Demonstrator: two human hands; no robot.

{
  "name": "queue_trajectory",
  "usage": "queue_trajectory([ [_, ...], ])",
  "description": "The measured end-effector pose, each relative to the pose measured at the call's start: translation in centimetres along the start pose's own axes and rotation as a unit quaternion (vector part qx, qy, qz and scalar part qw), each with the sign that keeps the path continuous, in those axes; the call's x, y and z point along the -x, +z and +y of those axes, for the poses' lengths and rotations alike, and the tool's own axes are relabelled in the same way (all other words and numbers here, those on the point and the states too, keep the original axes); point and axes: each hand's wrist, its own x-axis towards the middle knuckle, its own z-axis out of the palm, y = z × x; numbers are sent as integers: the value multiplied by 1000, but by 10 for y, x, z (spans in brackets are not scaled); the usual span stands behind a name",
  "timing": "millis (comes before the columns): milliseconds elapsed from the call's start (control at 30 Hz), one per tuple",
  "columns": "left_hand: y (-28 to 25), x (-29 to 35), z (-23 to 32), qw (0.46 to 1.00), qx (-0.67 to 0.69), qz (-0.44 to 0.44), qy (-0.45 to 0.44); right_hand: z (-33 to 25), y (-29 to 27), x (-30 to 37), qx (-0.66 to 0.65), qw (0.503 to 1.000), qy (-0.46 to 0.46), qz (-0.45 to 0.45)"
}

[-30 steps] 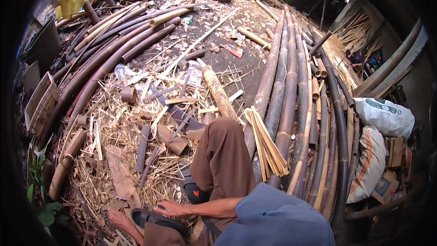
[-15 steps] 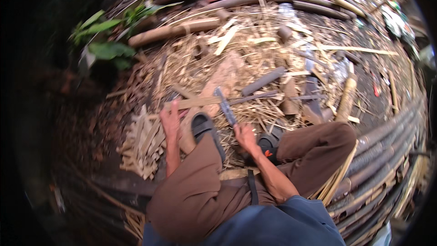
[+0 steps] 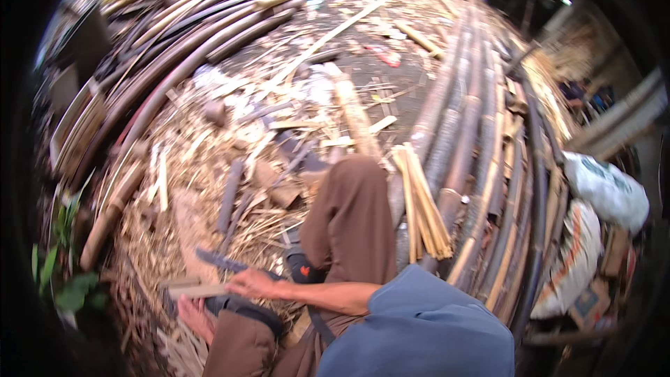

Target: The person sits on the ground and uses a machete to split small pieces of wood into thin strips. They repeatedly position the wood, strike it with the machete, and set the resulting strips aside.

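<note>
My right hand [image 3: 252,283] is closed around a broad-bladed knife [image 3: 220,261], its dark blade pointing to the far left. Just below the blade lies a flat, pale bamboo strip [image 3: 202,290]. My left hand [image 3: 197,318] grips this strip from its near side, with some fingers hidden behind it. Right of the left hand, the strip's end comes close to my right hand; whether they touch I cannot tell. Under the blade tip runs a wooden log [image 3: 188,230]. Several cut strips [image 3: 180,350] are heaped beside my left wrist.
Shavings [image 3: 192,157] cover the ground ahead. Long bamboo poles [image 3: 471,119] lie stacked to my right, with a bundle of split strips [image 3: 422,202] beside my knee. More poles [image 3: 188,63] lie at the far left. White sacks [image 3: 606,190] stand at the far right.
The view has swung to the right, bringing in the pole stack and sacks. My right hand with the knife has come closer to my left hand and the bamboo strip.
</note>
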Motion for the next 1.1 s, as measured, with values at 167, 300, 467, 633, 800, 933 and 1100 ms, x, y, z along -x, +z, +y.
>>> queue_trajectory([
  [167,-11,-12,-15,921,-380,63,65,-10,4,6,40,997,52,36],
  [300,-13,-2,-18,903,-394,-6,171,4,12,-1,7,991,28,131],
  [467,-47,-24,-33,979,-195,-58,20,-3,-1,-12,-34,996,35,78],
  [633,-26,-10,41,959,277,-34,-42,-13,19,4,-86,994,15,-59],
  [800,-27,-16,32,988,-73,-92,97,9,24,6,-97,990,46,-94],
  [933,-9,5,44,986,-95,-75,118,-1,23,18,-161,966,125,-158],
  [1100,9,5,44,992,-75,-51,89,4,16,21,-183,957,138,-178],
])
